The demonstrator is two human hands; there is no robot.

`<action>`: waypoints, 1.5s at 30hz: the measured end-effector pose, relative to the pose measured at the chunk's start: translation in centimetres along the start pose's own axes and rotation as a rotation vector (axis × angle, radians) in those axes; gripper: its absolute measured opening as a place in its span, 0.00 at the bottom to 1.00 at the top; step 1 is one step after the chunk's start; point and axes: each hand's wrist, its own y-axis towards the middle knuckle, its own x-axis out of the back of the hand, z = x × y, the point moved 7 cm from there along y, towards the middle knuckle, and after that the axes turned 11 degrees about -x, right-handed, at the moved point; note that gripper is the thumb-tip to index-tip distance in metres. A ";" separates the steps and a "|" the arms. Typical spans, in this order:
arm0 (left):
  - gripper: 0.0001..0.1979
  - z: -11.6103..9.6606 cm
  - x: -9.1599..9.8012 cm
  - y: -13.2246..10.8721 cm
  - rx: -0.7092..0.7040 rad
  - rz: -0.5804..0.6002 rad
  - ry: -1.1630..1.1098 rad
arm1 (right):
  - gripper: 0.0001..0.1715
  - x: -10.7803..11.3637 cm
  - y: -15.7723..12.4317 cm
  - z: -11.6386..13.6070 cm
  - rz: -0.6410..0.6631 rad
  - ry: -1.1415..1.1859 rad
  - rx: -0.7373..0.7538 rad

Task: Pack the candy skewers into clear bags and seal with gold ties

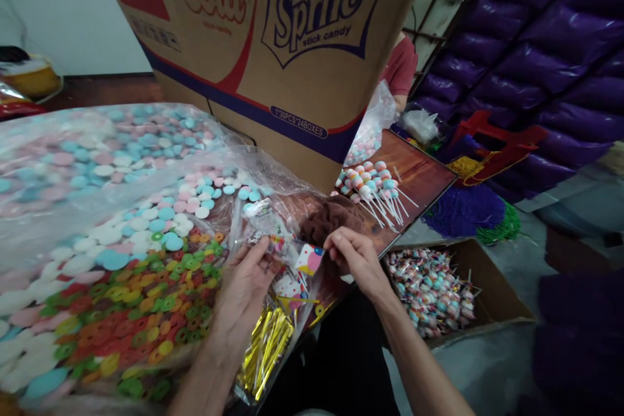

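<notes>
Over the table's near edge, my left hand (251, 266) has its thumb and fingers closed on a small clear plastic bag with a colourful dotted print (309, 259). My right hand (355, 257) pinches at the bag's right corner with thumb and forefinger. Beneath the hands lie more dotted printed bags (288, 286). A clear pack of gold twist ties (267, 346) lies just below my left hand. Behind the hands rests a crumpled brown cloth (331, 218). Left of my left wrist spread coloured gummy rings (146, 302).
Pink, blue and white round candies (121, 162) lie in plastic sheeting at left. A large cardboard carton (253, 91) stands behind. Candy sticks (377, 185) lie at the table's right. An open box (492, 299) holds wrapped candies. A person in a red sleeve (402, 68) is behind the carton.
</notes>
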 end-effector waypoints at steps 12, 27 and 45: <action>0.04 -0.1 1.3 0.6 -0.041 -0.144 -0.009 | 0.14 9.2 5.2 -0.4 -0.777 -1.145 -0.171; 0.03 0.7 1.8 1.0 0.115 -0.229 -0.088 | 0.08 7.6 -4.0 -1.0 -0.701 -0.272 0.211; 0.04 1.8 1.5 0.5 0.109 -0.147 -0.061 | 0.03 5.1 -10.2 -0.5 -0.547 -0.389 0.397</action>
